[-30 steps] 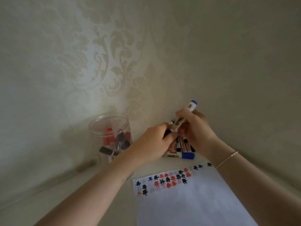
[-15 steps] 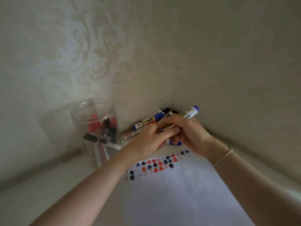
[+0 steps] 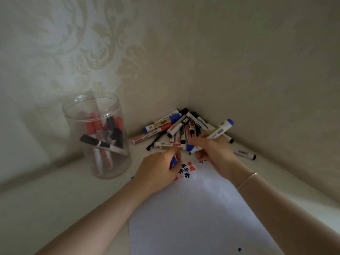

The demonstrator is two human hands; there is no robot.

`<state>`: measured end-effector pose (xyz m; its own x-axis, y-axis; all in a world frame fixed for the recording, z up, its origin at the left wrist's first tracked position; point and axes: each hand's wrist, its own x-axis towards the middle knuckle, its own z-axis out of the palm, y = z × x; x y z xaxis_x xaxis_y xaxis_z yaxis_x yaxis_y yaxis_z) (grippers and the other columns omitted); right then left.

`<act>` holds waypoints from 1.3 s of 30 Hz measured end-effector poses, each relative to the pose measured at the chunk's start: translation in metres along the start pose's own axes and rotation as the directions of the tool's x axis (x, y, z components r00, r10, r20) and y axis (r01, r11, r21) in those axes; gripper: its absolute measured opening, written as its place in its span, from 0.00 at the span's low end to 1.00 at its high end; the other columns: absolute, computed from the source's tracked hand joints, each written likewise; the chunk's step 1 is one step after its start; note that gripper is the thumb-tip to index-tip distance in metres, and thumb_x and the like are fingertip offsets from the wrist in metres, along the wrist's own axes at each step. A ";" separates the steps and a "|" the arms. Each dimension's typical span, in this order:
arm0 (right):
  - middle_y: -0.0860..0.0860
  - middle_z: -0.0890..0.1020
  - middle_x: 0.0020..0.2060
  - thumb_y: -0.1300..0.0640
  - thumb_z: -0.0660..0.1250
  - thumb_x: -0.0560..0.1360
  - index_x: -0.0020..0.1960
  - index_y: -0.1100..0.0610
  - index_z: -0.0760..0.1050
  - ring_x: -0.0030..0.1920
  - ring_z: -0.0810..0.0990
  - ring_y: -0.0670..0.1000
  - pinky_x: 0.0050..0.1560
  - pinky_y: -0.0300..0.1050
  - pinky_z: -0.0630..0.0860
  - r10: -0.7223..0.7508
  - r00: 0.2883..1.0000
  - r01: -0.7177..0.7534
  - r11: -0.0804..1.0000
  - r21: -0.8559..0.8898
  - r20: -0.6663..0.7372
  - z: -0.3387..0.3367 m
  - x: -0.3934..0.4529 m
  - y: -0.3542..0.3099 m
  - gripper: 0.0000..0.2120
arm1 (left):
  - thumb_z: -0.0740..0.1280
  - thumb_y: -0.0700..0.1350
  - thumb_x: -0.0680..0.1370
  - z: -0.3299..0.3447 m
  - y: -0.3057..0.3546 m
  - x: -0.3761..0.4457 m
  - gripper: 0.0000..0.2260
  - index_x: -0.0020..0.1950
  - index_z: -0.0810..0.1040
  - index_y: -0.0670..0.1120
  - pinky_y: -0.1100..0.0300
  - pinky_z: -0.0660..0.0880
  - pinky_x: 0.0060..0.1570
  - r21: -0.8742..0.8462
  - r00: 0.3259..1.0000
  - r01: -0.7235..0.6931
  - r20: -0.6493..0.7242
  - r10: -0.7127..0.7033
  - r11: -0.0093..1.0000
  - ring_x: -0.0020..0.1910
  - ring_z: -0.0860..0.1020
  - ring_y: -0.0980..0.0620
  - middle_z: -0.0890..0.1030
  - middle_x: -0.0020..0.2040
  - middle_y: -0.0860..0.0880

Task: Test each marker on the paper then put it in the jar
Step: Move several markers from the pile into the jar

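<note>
Over paper (image 3: 193, 208) top edge: right hand (image 3: 217, 150) fingers wrapped on marker (image 3: 220, 129), long axis tilted up-right, tip down toward paper. Left hand (image 3: 158, 172) pinching blue cap (image 3: 173, 161). Jar (image 3: 97, 135) well left, nearer left hand.

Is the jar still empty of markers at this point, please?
No, the clear jar already holds several red and black markers.

From my feed I'm looking into a dim corner where a wall with pale damask-pattern wallpaper (image 3: 77, 52) on the left meets a plainer beige wall (image 3: 257, 61) on the right, soft light washing the left side above a whitish worktop (image 3: 46, 208).
</note>
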<state>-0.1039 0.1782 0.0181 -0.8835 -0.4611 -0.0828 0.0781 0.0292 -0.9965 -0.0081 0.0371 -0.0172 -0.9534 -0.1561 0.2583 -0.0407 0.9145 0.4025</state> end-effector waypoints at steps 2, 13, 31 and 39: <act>0.56 0.75 0.26 0.66 0.69 0.71 0.33 0.59 0.69 0.24 0.71 0.51 0.25 0.38 0.70 -0.024 0.997 0.016 0.994 -0.109 -0.076 0.006 -0.001 0.016 0.11 | 0.61 0.50 0.78 0.007 -0.004 -0.002 0.04 0.52 0.72 0.53 0.56 0.70 0.33 0.063 1.000 -0.023 -0.019 0.025 0.998 0.34 0.75 0.51 0.74 0.33 0.52; 0.52 0.77 0.30 0.63 0.69 0.70 0.34 0.58 0.70 0.30 0.76 0.49 0.27 0.36 0.72 -0.131 0.981 0.068 0.924 -0.377 -0.143 0.011 0.000 0.034 0.10 | 0.61 0.48 0.77 0.015 -0.010 0.001 0.06 0.53 0.70 0.51 0.57 0.66 0.31 0.158 0.998 -0.059 -0.017 0.063 0.986 0.33 0.74 0.49 0.73 0.33 0.52; 0.53 0.72 0.28 0.64 0.67 0.70 0.33 0.58 0.65 0.27 0.70 0.48 0.27 0.41 0.69 -0.196 0.975 0.128 0.878 -0.461 -0.104 0.012 0.002 0.041 0.12 | 0.60 0.49 0.78 0.013 -0.007 0.002 0.07 0.55 0.70 0.51 0.56 0.70 0.35 0.184 1.000 -0.020 0.010 0.019 0.983 0.35 0.75 0.49 0.75 0.36 0.51; 0.51 0.77 0.25 0.66 0.68 0.70 0.34 0.60 0.71 0.22 0.74 0.42 0.24 0.34 0.72 -0.154 0.984 0.113 0.929 -0.353 -0.091 0.010 -0.001 0.036 0.09 | 0.60 0.48 0.78 0.013 -0.007 0.001 0.06 0.54 0.70 0.50 0.58 0.66 0.32 0.173 1.000 -0.019 -0.013 0.022 0.985 0.33 0.73 0.49 0.71 0.33 0.52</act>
<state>-0.0960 0.1711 -0.0181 -0.9232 -0.3778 0.0713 -0.1903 0.2878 -0.9386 -0.0124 0.0355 -0.0317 -0.9502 -0.1409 0.2780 -0.0734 0.9681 0.2396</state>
